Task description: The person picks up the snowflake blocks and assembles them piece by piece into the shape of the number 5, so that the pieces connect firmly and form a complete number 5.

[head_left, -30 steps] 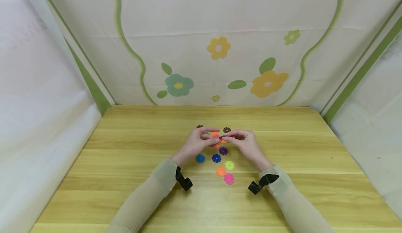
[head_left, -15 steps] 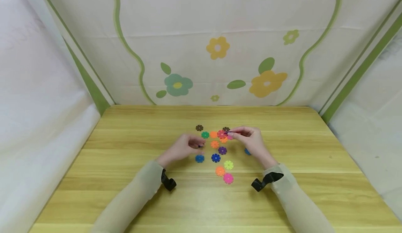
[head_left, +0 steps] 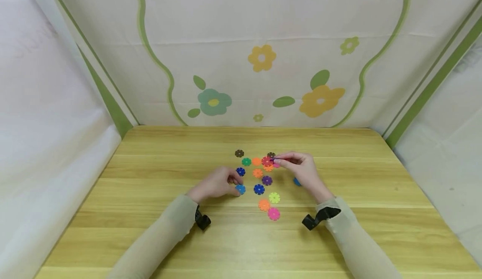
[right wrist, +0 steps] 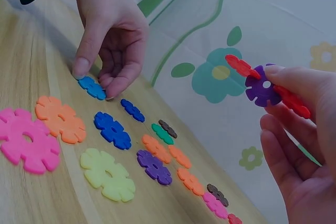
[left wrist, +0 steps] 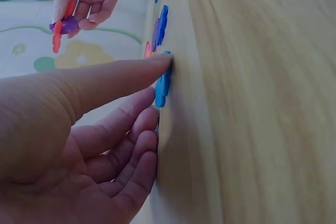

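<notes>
Beside the light blue snowflake disc (head_left: pixel 241 188), my left hand (head_left: pixel 218 182) is low at the tabletop, its thumb and index finger pinching the disc's edges. The right wrist view shows this same flat, notched light blue disc (right wrist: pixel 92 88) between the fingertips. Raised above the table, my right hand (head_left: pixel 301 168) pinches a small joined piece: a purple snowflake disc (right wrist: pixel 256 92) with one red disc (right wrist: pixel 241 65) slotted in on its far side and another red disc (right wrist: pixel 294 103) on its near side, partly covered by the fingers.
Several loose discs lie about the hands, including a dark blue disc (head_left: pixel 259 189), a yellow-green disc (head_left: pixel 274 198), a pink disc (head_left: pixel 274 214) and a green disc (head_left: pixel 246 162). Another blue disc (head_left: pixel 297 181) peeks out by the right wrist. A patterned cloth (head_left: pixel 233 61) rises behind the table.
My hands were together at the joined piece; the left has come away to the left and down to the light blue disc. The right has shifted slightly right, still holding the piece.
</notes>
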`<state>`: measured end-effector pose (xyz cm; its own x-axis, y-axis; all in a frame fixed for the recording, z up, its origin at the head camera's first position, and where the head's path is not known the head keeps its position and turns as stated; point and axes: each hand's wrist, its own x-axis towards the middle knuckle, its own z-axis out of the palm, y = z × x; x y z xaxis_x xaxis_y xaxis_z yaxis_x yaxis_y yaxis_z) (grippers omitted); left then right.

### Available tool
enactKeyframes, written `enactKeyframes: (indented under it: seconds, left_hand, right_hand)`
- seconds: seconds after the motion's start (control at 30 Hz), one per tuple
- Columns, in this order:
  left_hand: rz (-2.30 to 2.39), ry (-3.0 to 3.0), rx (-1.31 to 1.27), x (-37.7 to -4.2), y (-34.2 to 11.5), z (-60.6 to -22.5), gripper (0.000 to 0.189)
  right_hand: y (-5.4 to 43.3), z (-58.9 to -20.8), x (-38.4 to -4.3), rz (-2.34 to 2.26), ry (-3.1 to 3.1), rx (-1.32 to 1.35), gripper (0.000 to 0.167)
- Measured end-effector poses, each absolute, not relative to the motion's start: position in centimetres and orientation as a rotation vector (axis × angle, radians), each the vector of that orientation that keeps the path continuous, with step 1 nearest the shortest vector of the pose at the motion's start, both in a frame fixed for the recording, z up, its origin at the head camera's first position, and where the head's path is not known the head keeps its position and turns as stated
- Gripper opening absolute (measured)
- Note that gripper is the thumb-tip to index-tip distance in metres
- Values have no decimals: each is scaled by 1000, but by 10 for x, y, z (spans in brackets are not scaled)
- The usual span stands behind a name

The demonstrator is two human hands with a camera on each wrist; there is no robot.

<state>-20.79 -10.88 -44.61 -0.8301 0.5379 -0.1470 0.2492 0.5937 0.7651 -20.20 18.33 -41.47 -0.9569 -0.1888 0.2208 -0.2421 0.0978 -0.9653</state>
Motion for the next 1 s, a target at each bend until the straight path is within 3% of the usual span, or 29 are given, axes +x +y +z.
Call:
enactKeyframes:
  seconds: [0.37,1.0]
  left_hand:
    - [1197,2385,675,-210,-109,-446,22]
    - [1658,2308,516,-221,-105,-434,11]
  right_hand:
    - [182,-413,-200,2008,-2312,460,17]
    - [183,-415,-204,1977,-2348,438,19]
